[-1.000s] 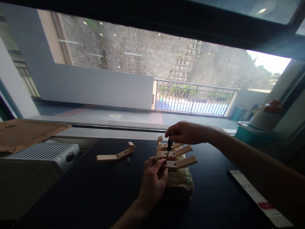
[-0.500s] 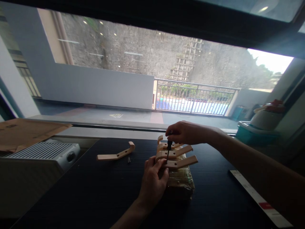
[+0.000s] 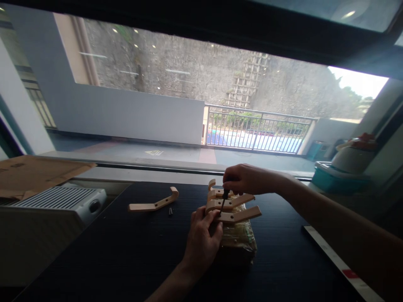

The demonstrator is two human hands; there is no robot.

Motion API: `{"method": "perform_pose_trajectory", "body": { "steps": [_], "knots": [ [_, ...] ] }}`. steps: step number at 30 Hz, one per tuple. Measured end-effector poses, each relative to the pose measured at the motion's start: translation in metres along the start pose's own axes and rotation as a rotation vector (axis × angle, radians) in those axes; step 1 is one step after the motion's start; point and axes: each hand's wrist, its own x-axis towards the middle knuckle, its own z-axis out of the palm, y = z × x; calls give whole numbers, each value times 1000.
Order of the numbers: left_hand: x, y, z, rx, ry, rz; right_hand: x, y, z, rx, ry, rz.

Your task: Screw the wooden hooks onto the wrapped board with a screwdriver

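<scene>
My right hand [image 3: 244, 179] is closed around the handle of a screwdriver [image 3: 225, 195], whose shaft slants down to the nearest wooden hook [image 3: 244, 214]. That hook lies across a block wrapped in clear plastic [image 3: 238, 235]. My left hand [image 3: 201, 240] pinches the curled end of the same hook, close to the screwdriver's tip; the fingers hide that end and the tip. Behind it, another wooden hook [image 3: 234, 202] and more like it lie in a row across the block. A separate wooden hook [image 3: 154, 205] rests on the table at left, with small screws [image 3: 170, 211] beside it.
The dark table [image 3: 126, 256] stands against a window. A long pale strip with a red mark [image 3: 336, 256] lies at right. To the left are a grey ridged appliance [image 3: 63, 196] and brown cardboard [image 3: 40, 172]. A teal bin [image 3: 332, 176] stands at far right.
My right hand has shifted slightly right and down, and the screwdriver leans a little more to the right. My left hand and the hooks stay in place.
</scene>
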Motion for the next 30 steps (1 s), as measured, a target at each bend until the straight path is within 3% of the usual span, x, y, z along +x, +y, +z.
{"method": "perform_pose_trajectory", "body": {
  "steps": [8,15,20,30],
  "knots": [
    [0,1,0,-2,-22,-8,2,6,-2,-39,35,-97],
    [0,1,-1,1,-8,-6,6,4,5,-33,88,-19],
    [0,-1,1,-9,5,10,1,4,-6,-65,16,-52],
    [0,0,0,-2,22,18,3,11,6,-51,86,-44]
  ]
}}
